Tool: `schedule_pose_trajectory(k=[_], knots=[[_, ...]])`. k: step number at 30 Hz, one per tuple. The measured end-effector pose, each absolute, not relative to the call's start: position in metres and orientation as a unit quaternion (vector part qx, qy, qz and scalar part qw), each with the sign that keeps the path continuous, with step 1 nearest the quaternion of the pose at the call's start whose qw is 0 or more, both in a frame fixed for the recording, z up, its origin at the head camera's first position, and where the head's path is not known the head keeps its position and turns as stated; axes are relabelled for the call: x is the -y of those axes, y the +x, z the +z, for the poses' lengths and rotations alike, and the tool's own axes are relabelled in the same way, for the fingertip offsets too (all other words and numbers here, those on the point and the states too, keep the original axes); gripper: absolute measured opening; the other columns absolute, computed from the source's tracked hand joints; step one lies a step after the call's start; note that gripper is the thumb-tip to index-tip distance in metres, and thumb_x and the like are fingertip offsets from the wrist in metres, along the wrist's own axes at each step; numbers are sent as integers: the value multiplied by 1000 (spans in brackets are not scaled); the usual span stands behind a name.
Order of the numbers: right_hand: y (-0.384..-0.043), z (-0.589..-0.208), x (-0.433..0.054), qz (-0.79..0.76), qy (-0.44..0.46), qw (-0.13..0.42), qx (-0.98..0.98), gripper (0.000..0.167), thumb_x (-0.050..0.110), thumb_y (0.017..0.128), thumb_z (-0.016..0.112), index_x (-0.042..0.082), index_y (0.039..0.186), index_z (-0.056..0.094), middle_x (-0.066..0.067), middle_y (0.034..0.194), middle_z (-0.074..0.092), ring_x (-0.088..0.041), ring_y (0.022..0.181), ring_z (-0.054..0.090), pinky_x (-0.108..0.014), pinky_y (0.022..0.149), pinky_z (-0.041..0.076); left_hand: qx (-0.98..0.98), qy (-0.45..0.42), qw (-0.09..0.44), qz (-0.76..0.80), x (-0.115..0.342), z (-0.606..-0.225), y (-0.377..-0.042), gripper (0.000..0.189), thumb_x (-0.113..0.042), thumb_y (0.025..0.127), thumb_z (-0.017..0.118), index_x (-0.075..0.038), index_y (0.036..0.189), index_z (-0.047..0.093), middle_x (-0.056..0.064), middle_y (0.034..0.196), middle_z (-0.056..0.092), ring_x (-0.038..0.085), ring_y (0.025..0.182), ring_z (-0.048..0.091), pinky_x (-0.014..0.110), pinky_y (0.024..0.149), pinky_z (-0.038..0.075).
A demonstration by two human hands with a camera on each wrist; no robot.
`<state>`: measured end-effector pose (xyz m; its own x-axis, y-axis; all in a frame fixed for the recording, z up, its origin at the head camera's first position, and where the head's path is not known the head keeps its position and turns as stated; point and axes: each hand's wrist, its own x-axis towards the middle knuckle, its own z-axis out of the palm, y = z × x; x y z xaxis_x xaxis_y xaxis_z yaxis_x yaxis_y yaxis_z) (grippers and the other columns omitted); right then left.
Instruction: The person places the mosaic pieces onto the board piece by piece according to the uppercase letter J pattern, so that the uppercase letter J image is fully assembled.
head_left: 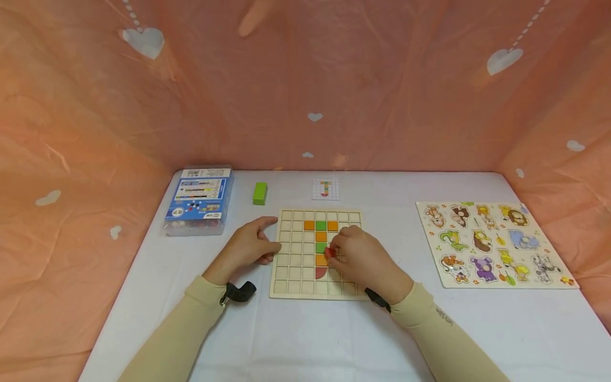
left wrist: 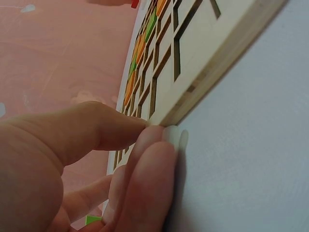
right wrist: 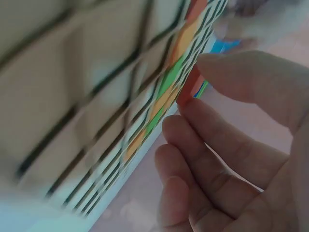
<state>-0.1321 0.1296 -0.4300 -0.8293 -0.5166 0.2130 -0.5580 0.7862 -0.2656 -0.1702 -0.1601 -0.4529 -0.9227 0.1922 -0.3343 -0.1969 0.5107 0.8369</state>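
A wooden grid board point(head_left: 293, 289) lies on the white table with orange, green and red tiles in some squares. Down one column run green, orange, green and orange tiles, with a rounded red tile point(head_left: 321, 272) at the bottom. My right hand point(head_left: 365, 260) is over the board and pinches a small red tile point(right wrist: 189, 87) between thumb and index finger, beside that column. At the board's left edge, my left hand point(head_left: 245, 246) grips the rim with its thumb on top and curled fingers against the side. Its index finger reaches farther up that edge.
Behind the board lies a small pattern card point(head_left: 325, 189), with a green block point(head_left: 260, 193) to its left. A blue box point(head_left: 198, 199) stands at the back left. On the right lies an animal puzzle board point(head_left: 491, 246). Pink curtain point(head_left: 406, 106) encloses the table.
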Motion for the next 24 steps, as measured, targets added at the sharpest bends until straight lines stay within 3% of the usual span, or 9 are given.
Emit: schedule_pose_trajectory(k=[8, 24], knots=[[-122, -437, -102, 179, 343, 78, 919, 20, 18, 94, 80, 15, 76, 71, 6, 74, 57, -14, 76, 52, -24, 66, 48, -844, -3, 203, 496, 157, -453, -172, 78, -13, 91, 82, -15, 161, 48, 9, 81, 70, 14, 62, 69, 27, 61, 63], [-115, -440, -91, 171, 352, 39, 919, 13, 16, 90, 83, 17, 81, 74, 7, 79, 59, -13, 80, 53, -23, 69, 49, -842, -4, 196, 503, 160, -454, -169, 77, -11, 90, 80, -15, 161, 48, 8, 77, 70, 14, 61, 68, 28, 62, 62]])
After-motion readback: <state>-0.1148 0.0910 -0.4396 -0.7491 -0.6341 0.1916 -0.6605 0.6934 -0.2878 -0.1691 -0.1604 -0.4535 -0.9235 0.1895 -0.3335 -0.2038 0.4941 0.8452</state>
